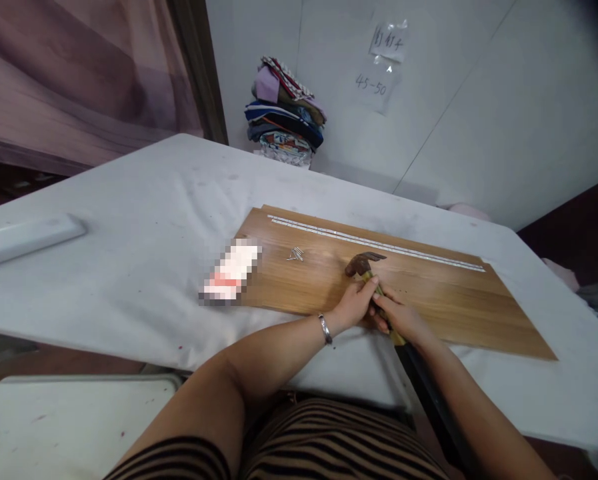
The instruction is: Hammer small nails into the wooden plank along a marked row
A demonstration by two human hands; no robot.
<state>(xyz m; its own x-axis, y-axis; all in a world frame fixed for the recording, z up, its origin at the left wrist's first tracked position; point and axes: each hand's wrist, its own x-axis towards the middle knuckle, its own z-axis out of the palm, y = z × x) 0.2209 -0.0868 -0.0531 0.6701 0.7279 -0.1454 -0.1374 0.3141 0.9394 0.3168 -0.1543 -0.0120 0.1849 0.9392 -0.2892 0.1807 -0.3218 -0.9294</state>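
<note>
A claw hammer (363, 265) with a rusty head and a yellow and black handle is held over the near edge of a brown wooden board (459, 300). Both hands grip it just below the head. My left hand (353, 303), with a silver bracelet at the wrist, is closed around the upper handle. Against it, my right hand (399, 313) is closed on the same stretch of handle. A small pile of nails (295, 254) lies on the board, left of the hammer head. Two white marked strips (379, 245) run along the board's far side.
A pixelated flat object (231, 270) overlaps the board's left end. The board lies on a white-covered table (149, 267). At far left is a long white object (29, 239). Folded cloths (286, 113) are stacked by the wall. A pale stool or chair top (73, 427) stands lower left.
</note>
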